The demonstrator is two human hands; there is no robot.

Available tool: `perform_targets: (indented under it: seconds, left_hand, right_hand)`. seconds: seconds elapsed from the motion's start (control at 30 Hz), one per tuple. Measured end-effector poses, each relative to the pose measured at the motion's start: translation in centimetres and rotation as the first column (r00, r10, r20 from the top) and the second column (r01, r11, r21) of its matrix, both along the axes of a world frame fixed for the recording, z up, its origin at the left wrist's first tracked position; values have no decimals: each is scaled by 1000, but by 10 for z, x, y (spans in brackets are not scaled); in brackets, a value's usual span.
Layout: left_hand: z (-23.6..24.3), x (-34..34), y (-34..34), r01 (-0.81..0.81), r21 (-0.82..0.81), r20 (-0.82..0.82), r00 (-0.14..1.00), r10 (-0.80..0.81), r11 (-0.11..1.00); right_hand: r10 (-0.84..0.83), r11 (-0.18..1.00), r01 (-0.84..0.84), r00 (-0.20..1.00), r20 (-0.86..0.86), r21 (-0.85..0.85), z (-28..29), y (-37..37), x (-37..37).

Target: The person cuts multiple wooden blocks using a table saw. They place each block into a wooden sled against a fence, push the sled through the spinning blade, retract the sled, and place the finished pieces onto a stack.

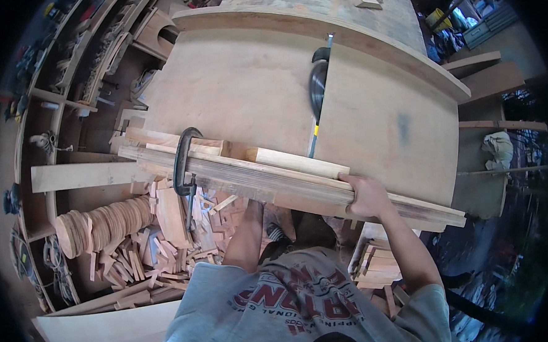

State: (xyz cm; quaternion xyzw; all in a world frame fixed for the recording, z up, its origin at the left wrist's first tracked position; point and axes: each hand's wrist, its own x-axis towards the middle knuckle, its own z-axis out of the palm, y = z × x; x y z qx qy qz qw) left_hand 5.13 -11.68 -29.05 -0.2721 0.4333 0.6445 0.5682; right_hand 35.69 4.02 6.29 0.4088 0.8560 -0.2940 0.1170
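My right hand (368, 197) is closed over the near wooden fence (273, 184) of a plywood sled (241, 89). Its fingertips meet the right end of a pale wood piece (302, 162) that lies along the fence's far side. My left forearm (246, 234) reaches up to the fence, and the hand itself is hidden behind or under it. A dark C-clamp (185, 160) grips the fence at the left, beside another short wood piece (210, 145). Ahead of the pale piece, a circular saw blade (317, 86) stands up through a slot in the sled.
A far fence (325, 26) crosses the sled's back edge. Below left lie a row of round wooden discs (104, 224) and a heap of offcuts (133, 256). Stacked wood pieces (377, 263) stand below right. Shelves (75, 68) line the left; loose boards (492, 83) stick out at the right.
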Motion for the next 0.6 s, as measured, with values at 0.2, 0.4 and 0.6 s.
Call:
perform_targets:
  seconds: [0.2,0.4,0.6]
  left_hand:
    - [25,13,-18,0,-41,-85,996,-3,999]
    - [59,33,-144,-111,-344,-891,350,-287,932]
    - [272,-45,-13,4,108,-765,-639,86,994]
  right_hand:
    - [13,998,-9,998,54,-57,3,3,-3]
    - [75,994,-77,997,-20,-77,7,5,-11]
    - [70,996,-67,996,48,-51,7,8,-2]
